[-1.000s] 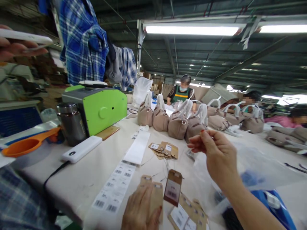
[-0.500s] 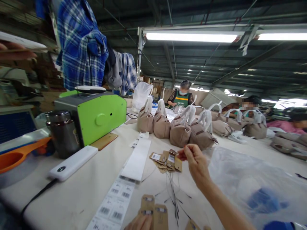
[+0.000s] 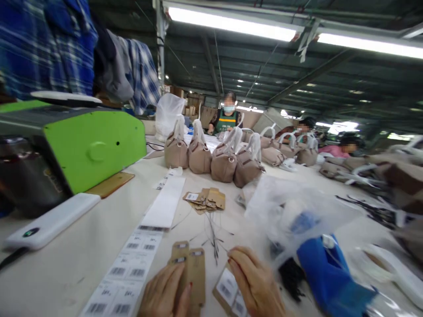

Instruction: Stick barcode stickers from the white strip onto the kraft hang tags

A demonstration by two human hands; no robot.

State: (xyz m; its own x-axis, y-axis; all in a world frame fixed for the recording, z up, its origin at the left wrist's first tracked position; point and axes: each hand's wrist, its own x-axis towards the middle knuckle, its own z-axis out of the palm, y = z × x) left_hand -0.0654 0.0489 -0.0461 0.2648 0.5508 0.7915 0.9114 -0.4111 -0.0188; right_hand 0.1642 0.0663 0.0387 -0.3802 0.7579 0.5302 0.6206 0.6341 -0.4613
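Observation:
My left hand (image 3: pixel 163 290) lies at the bottom of the view on kraft hang tags (image 3: pixel 188 268), with its fingers over them. My right hand (image 3: pixel 254 281) is beside it, at the edge of a kraft tag with a white barcode label (image 3: pixel 227 286). I cannot tell whether it grips that tag. Thin dark strings (image 3: pixel 213 237) lie just beyond the hands. Further up is a small pile of kraft tags (image 3: pixel 205 199). A strip of barcode labels (image 3: pixel 127 268) runs along the cream table (image 3: pixel 82 259) to the left of my left hand.
A green machine (image 3: pixel 89 149) and a white power bank (image 3: pixel 49 220) stand on the left. Beige handbags (image 3: pixel 205 156) stand in a row ahead. A clear plastic bag (image 3: pixel 291 215) and a blue item (image 3: pixel 325 273) lie on the right. Several co-workers (image 3: pixel 228 116) sit beyond.
My right hand has come down from beside the tag pile to the tags near my left hand. The view has swung right, and the other person's hand at upper left has left view.

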